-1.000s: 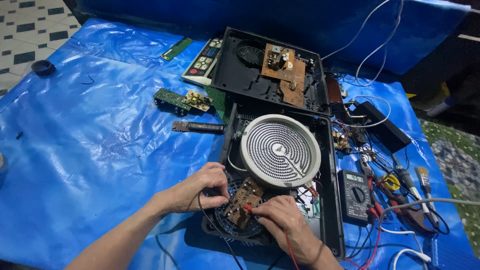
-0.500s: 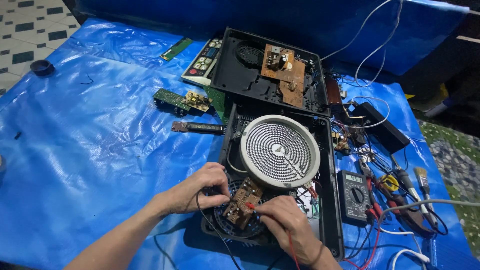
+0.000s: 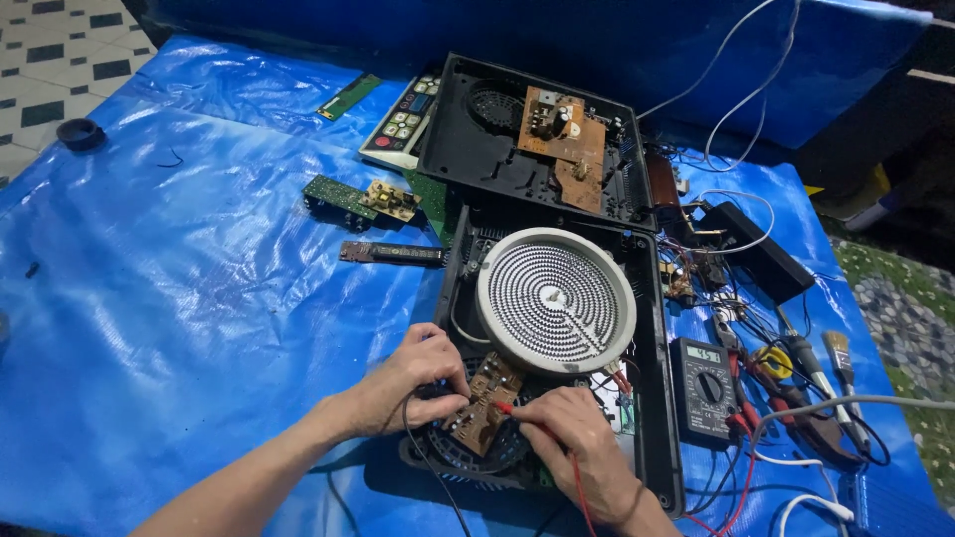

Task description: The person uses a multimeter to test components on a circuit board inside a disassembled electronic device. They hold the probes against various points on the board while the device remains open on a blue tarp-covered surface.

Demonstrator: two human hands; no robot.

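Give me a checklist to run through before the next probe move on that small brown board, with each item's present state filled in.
1. Red probe tip on the small brown circuit board: ok, held by the right hand.
2. Black probe on the board: cannot tell, the left hand hides it; only a black lead runs down from that hand.
3. Multimeter on and readable: ok, its display shows digits.
4. Board steadied: ok, both hands rest at its edges.
5. Round heating coil apart from the probes: ok, though it lies right beside the board.
6. Leads free of tangles: not ok, red and black wires cross among the tools near the meter.
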